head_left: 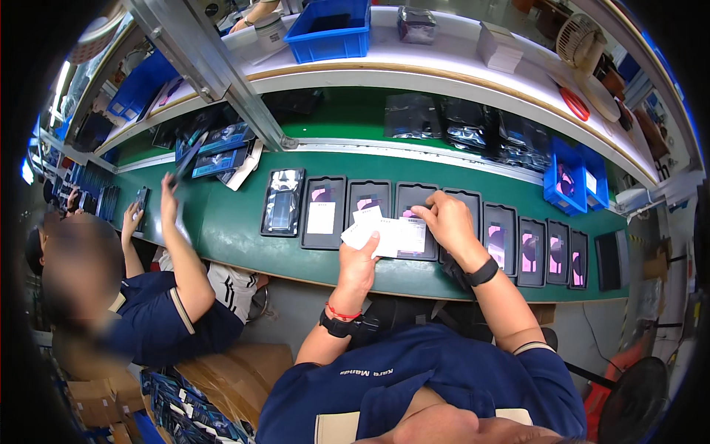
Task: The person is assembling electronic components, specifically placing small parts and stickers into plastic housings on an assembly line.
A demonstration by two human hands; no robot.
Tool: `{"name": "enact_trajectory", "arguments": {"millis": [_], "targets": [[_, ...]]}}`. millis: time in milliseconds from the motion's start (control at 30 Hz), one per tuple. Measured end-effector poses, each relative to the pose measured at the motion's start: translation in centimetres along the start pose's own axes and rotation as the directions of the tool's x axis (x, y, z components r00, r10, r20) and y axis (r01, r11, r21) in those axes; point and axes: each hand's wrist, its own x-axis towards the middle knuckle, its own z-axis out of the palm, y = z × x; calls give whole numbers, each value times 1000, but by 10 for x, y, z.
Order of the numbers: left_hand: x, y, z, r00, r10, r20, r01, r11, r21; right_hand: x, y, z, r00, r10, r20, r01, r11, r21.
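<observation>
My left hand (pixel 358 265) holds a fanned stack of white cards (pixel 362 229) over the front of a row of shallow black trays, thumb on top. My right hand (pixel 450 220) is closed in a pinch at the top edge of a printed white card (pixel 413 238), which lies over a black tray (pixel 406 194) in the middle of the row. The tray just left of it (pixel 380 194) shows a pink and dark piece inside. Farther left, one tray (pixel 311 194) has a white card (pixel 321 218) lying in it. My right hand and forearm partly cover the tray behind them.
Several trays with pink and dark pieces (pixel 529 251) continue rightward. At the left end stands a tray with a clear glossy wrapper (pixel 282 203). Blue bins (pixel 566 181) stand at the back right. A shelf (pixel 444 59) spans the bench. A co-worker (pixel 163 296) works at left.
</observation>
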Motion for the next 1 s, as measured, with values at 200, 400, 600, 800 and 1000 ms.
{"name": "enact_trajectory", "arguments": {"millis": [200, 400, 600, 800, 1000], "targets": [[-2, -20, 38, 985, -92, 145, 80, 993, 89, -18, 26, -13, 916, -12, 400, -292, 665, 687], [-1, -18, 51, 929, -240, 281, 227, 971, 79, -20, 72, -57, 946, 242, 216, -271, 955, 117], [-9, -41, 84, 926, -210, 314, 156, 970, 188, -44, 53, -52, 989, 106, 104, -144, 856, 497], [-12, -55, 108, 826, -344, 447, 245, 932, 267, -57, 91, -67, 984, 106, 140, -175, 639, 749], [-14, -67, 119, 871, -336, 357, 240, 927, 289, -67, 133, -97, 925, 271, 268, -378, 563, 735]]}}
